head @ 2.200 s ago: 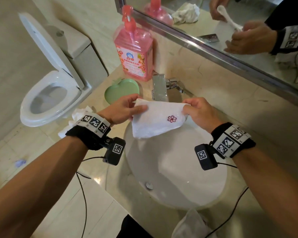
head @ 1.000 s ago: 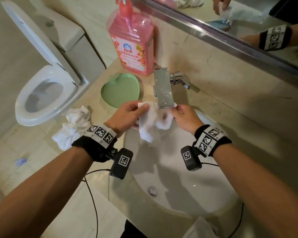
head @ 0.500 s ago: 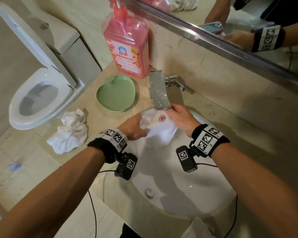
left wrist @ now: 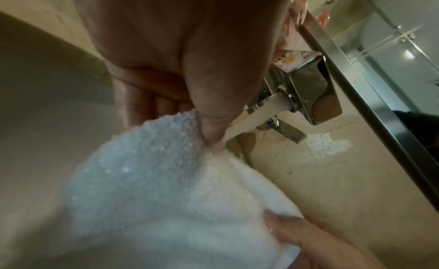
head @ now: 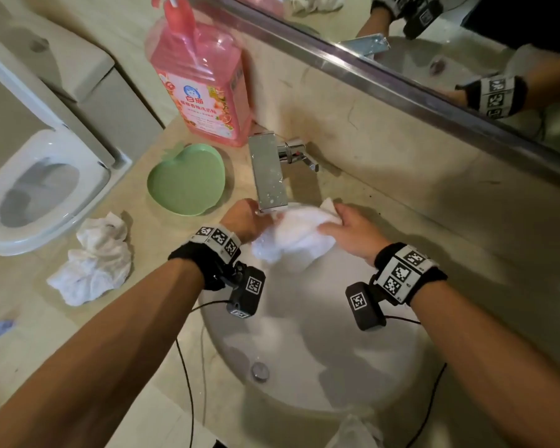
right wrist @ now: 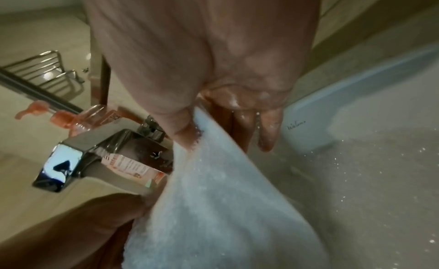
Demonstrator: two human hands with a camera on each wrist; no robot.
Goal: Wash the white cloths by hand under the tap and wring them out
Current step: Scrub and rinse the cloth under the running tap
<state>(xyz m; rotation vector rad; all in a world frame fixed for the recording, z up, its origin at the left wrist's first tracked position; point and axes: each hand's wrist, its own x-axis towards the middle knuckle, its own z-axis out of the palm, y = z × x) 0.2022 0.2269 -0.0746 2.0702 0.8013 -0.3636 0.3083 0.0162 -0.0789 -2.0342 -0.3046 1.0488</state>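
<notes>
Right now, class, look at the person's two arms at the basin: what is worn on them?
Both forearms are bare, no sleeves. Each wrist wears a black band wrapped by a white strip of black square code markers. Under each wrist hangs a small black camera box with its own marker, trailing a thin black cable.

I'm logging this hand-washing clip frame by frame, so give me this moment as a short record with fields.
setting: bathroom counter with white basin
cloth in work: white cloth held under the tap, over the basin
left hand: pinches one end of the cloth
right hand: holds the other end
water: droplets on the cloth and right fingers; the stream itself is unclear
other cloth: crumpled white cloth on the counter, left of the basin
nearby: green apple-shaped dish, pink soap bottle
</notes>
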